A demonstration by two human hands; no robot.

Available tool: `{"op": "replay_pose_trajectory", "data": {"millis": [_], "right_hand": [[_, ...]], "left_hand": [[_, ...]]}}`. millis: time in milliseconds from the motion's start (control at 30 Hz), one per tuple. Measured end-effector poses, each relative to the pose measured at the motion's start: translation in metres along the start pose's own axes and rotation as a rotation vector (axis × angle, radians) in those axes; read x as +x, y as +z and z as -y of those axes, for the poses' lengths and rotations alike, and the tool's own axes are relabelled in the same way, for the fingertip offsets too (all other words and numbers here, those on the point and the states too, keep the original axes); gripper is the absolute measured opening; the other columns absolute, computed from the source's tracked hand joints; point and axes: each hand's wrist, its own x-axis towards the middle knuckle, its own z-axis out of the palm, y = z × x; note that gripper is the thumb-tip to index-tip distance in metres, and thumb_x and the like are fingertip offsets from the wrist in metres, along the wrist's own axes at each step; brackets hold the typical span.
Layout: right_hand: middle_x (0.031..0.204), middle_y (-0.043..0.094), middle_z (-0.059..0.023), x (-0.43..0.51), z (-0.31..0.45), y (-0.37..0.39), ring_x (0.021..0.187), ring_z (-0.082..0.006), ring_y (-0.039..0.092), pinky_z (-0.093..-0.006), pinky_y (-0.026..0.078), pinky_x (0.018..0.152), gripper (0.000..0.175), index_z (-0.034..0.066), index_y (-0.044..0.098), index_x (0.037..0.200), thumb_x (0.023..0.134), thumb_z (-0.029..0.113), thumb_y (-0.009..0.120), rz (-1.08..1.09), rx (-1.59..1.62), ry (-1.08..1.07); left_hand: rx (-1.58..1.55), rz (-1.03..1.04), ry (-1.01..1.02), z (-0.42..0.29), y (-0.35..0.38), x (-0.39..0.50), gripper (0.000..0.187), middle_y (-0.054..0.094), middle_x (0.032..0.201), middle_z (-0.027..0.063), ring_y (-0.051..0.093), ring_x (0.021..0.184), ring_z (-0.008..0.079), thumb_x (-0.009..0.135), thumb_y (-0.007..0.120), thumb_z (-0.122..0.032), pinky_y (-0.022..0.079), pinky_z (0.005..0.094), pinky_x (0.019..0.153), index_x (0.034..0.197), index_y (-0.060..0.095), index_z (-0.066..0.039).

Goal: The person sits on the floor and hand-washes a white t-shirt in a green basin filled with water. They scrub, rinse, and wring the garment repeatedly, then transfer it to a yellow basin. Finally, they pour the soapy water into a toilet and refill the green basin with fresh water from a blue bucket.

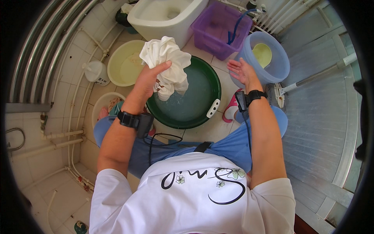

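Note:
A bunched white cloth (168, 63) is gripped in my left hand (150, 77), with its lower folds hanging over a green basin (216, 79). Cloudy water (190, 99) fills part of that basin, which stands on the floor between my feet. My right hand (242, 71) holds nothing; its fingers are extended and the palm is turned toward the basin. Just beyond it stands a translucent blue bucket (280, 68) with a yellow-green dipper or bowl (262, 55) inside.
A pale yellow basin (114, 63) and a lidded white tub (98, 73) stand left. Nearer me, a pale basin (98, 105) holds fabrics. Ahead are a toilet (166, 25) and a purple plastic bin (216, 32) with a blue hose (241, 19). A metal radiator (43, 55) lines the left wall.

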Motion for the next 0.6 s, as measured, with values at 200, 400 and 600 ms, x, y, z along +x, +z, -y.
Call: {"op": "replay_pose_trajectory", "data": {"millis": [200,400,600], "right_hand": [[0.092,0.065,-0.0032,-0.036,0.014,0.062,0.089,-0.0137,0.061,-0.0272,0.047,0.079,0.024,0.0107,0.061,0.091,0.091,0.034,0.063,0.109,-0.144,-0.228],[0.086,0.065,-0.0042,-0.087,0.039,0.108,0.081,-0.0115,0.061,-0.0241,0.048,0.074,0.023,0.0086,0.060,0.091,0.088,0.029,0.068,0.231,-0.327,-0.392],[0.114,0.061,-0.0077,-0.096,0.040,0.140,0.104,-0.0134,0.057,-0.0284,0.045,0.089,0.035,0.0054,0.057,0.118,0.093,0.030,0.061,0.353,-0.640,-0.689]], "left_hand": [[0.147,0.051,0.007,0.000,0.004,-0.007,0.054,0.062,0.115,0.0075,0.060,0.103,0.0168,0.082,0.072,-0.018,0.047,0.0304,0.089,0.127,0.052,0.001],[0.531,0.056,0.054,0.010,-0.001,-0.004,0.054,0.066,0.106,0.0092,0.063,0.093,0.0186,0.074,0.076,-0.023,0.049,0.0310,0.083,0.119,0.059,0.000],[1.127,0.077,0.059,0.016,0.004,-0.003,0.045,0.068,0.089,0.0196,0.066,0.084,0.0314,0.068,0.076,-0.030,0.052,0.0374,0.077,0.099,0.067,0.001]]}}
